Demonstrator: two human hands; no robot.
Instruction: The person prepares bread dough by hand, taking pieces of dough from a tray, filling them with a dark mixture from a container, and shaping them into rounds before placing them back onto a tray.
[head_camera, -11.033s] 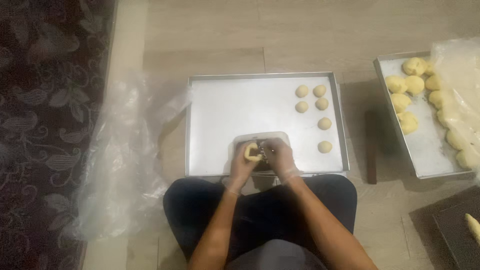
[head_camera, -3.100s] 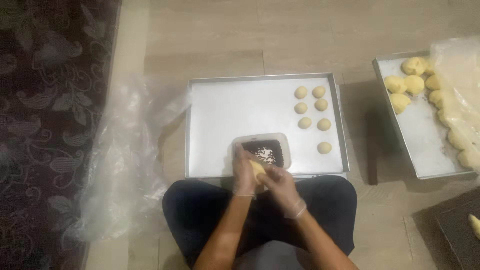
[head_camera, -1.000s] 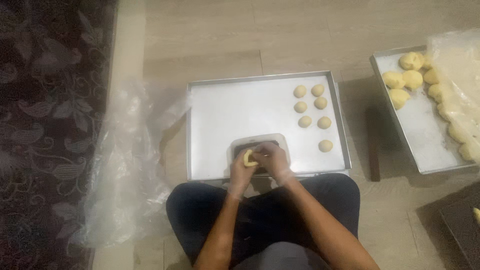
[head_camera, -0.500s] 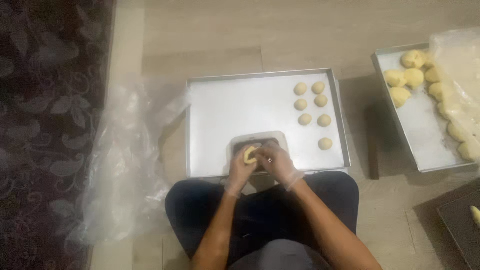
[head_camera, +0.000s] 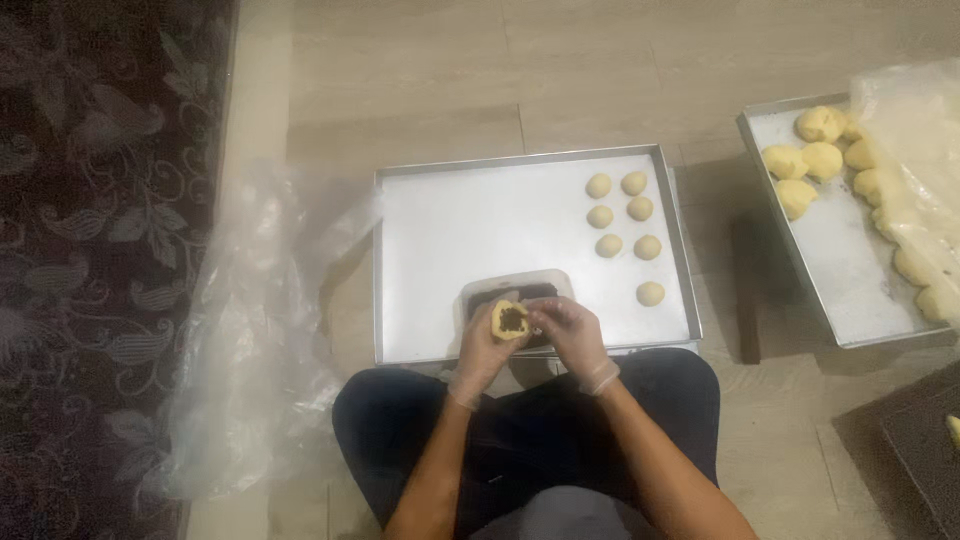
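Pale dough piece (head_camera: 510, 320), cupped open, apparently holds dark filling.

Dim, warm indoor light. Soft overall focus with compression smear. The pale baking tray (head_camera: 440, 230) reads brightest; the patterned carpet (head_camera: 100, 250) falls dark. Shadows soft beside the trays.

The dough piece (head_camera: 509, 320) is pale yellow with a dark brown centre of filling. The small tub (head_camera: 515, 293) behind it is clear plastic, dark inside. The near tray (head_camera: 450, 230) is silver-grey metal with a whitish bed; its seven dough balls (head_camera: 624, 215) are pale yellow. The second tray (head_camera: 840, 270) matches, with yellow lumps (head_camera: 810, 165). The floor (head_camera: 450, 70) is light beige wood-grain. The carpet (head_camera: 90, 200) is dark, perhaps maroon, with a pale leaf pattern. The trousers (head_camera: 530, 440) are navy.
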